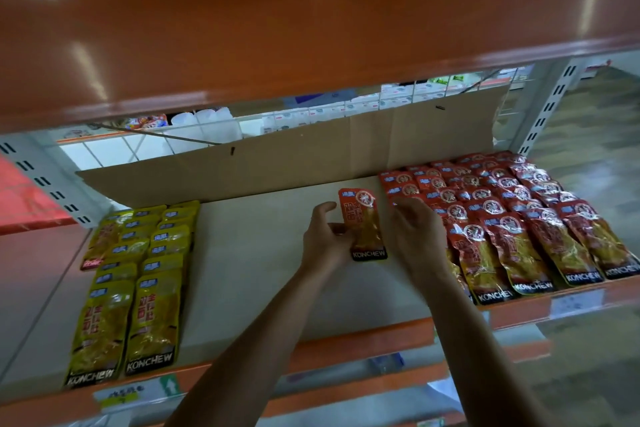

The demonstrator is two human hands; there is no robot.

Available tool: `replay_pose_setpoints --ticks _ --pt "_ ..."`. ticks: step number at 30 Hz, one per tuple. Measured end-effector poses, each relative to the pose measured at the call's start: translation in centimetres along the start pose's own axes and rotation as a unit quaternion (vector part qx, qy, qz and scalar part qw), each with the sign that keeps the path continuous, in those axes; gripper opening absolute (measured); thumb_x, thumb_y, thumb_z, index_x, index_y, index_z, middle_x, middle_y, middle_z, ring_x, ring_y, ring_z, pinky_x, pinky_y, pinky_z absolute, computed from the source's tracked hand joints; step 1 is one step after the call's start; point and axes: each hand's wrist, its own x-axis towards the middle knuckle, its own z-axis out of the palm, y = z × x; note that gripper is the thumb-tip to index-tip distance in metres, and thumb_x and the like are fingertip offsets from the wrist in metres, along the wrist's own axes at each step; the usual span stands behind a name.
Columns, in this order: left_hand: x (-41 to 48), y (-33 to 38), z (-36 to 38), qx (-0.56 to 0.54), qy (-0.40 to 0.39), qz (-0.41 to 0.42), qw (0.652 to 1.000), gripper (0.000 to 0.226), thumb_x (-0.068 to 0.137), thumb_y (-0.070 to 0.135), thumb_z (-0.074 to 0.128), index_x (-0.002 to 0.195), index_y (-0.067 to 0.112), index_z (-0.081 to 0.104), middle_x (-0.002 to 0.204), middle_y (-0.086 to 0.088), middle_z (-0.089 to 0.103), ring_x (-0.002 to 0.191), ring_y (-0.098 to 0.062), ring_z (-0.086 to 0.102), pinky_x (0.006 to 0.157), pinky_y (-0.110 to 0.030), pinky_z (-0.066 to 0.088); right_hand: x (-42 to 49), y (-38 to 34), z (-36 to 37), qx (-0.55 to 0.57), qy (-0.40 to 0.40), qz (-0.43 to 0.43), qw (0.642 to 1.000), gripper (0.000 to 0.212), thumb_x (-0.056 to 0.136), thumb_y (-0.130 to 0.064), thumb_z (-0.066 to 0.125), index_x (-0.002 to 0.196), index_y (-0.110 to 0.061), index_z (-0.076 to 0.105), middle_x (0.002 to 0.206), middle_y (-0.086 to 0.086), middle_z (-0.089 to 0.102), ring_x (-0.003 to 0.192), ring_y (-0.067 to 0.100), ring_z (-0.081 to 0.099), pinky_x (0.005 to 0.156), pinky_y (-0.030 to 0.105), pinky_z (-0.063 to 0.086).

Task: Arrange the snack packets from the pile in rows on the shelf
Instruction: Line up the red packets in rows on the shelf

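I see the shelf (249,270) filling my view, with a cardboard sheet (311,156) standing along its back at twelve o'clock. Red snack packets (512,229) lie in overlapping rows at three o'clock and yellow packets (138,274) at nine. One red packet (363,225) lies flat at centre. My left hand (325,239) pinches its left edge. My right hand (412,232) hovers just beside it, fingers (403,215) loosely spread, holding nothing.

Head view; down onto shelf (242,270); close.
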Motion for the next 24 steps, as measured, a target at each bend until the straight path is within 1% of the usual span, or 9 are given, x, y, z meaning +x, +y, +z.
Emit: replay_pose_setpoints --ticks 2,3,5,7,9,11,15,19,24 --pt "0.9 0.2 0.5 0.038 0.014 0.016 0.999 0.057 0.085 0.023 0.069 0.134 0.030 0.041 0.095 0.002 0.066 0.084 -0.010 0.061 0.072 -0.023 0.048 0.4 -0.1 -0.5 -0.037 0.021 -0.019 0.999 0.022 0.092 -0.014 0.055 0.112 -0.013 0.066 0.102 -0.003 0.066 0.087 0.005 0.057 0.059 0.002 0.037" --pt "1.4 0.3 0.7 0.061 0.016 0.034 0.997 0.053 0.086 0.021 0.066 0.133 0.032 0.044 0.096 0.002 0.067 0.085 -0.010 0.062 0.076 -0.024 0.049 0.7 -0.2 -0.7 -0.055 0.025 -0.024 0.998 0.024 0.093 -0.012 0.054 0.114 -0.011 0.065 0.108 -0.002 0.066 0.093 0.006 0.056 0.063 0.000 0.036" --pt "2.5 0.3 1.1 0.134 0.000 0.074 0.988 0.041 0.089 0.018 0.062 0.128 0.028 0.055 0.110 -0.001 0.069 0.097 -0.014 0.063 0.089 -0.023 0.047 1.3 -0.1 -0.9 -0.100 0.029 -0.030 0.994 0.029 0.094 -0.013 0.053 0.120 -0.011 0.063 0.120 0.001 0.064 0.106 0.013 0.057 0.077 0.010 0.038" --pt "3.7 0.4 1.7 0.208 -0.026 0.098 0.973 0.030 0.091 0.021 0.061 0.121 0.022 0.065 0.119 -0.003 0.067 0.106 -0.016 0.062 0.091 -0.021 0.042 2.1 0.2 -1.0 -0.146 0.018 -0.034 0.989 0.030 0.094 -0.015 0.053 0.122 -0.013 0.061 0.125 0.004 0.062 0.114 0.020 0.057 0.083 0.021 0.038" --pt "4.7 0.5 2.4 0.262 -0.048 0.108 0.958 0.031 0.090 0.030 0.064 0.119 0.021 0.067 0.118 -0.007 0.066 0.106 -0.022 0.062 0.091 -0.027 0.044 2.7 0.4 -1.0 -0.189 0.003 -0.048 0.981 0.030 0.094 -0.019 0.053 0.122 -0.014 0.061 0.124 0.006 0.062 0.112 0.022 0.057 0.081 0.025 0.038" --pt "5.4 0.8 3.2 0.307 -0.061 0.110 0.943 0.036 0.084 0.037 0.070 0.117 0.022 0.067 0.113 -0.011 0.061 0.102 -0.027 0.062 0.085 -0.030 0.046 3.0 0.6 -0.9 -0.211 -0.002 -0.067 0.975 0.030 0.094 -0.022 0.053 0.121 -0.013 0.062 0.121 0.007 0.063 0.110 0.023 0.057 0.081 0.027 0.038" --pt "6.0 1.4 4.1 0.338 -0.049 0.112 0.933 0.036 0.081 0.037 0.070 0.115 0.028 0.063 0.117 -0.008 0.043 0.101 -0.032 0.059 0.086 -0.033 0.046 3.6 1.2 -0.5 -0.235 -0.019 -0.077 0.969 0.032 0.094 -0.024 0.053 0.123 -0.013 0.060 0.122 0.005 0.061 0.111 0.022 0.055 0.085 0.029 0.041" --pt "6.4 1.9 4.6 0.369 -0.029 0.121 0.921 0.034 0.081 0.036 0.068 0.113 0.025 0.062 0.121 -0.010 0.043 0.102 -0.033 0.058 0.086 -0.037 0.048 3.8 1.4 -0.3 -0.249 -0.036 -0.090 0.964 0.028 0.092 -0.017 0.055 0.118 -0.013 0.062 0.117 0.005 0.062 0.107 0.022 0.055 0.082 0.026 0.038" --pt "6.9 1.7 4.9 0.351 -0.034 0.129 0.927 0.038 0.081 0.038 0.067 0.116 0.025 0.062 0.124 -0.011 0.046 0.106 -0.035 0.057 0.092 -0.039 0.046 3.5 1.4 -0.3 -0.252 -0.047 -0.093 0.962 0.028 0.088 -0.011 0.057 0.115 -0.013 0.064 0.117 0.005 0.062 0.108 0.022 0.053 0.084 0.026 0.038"
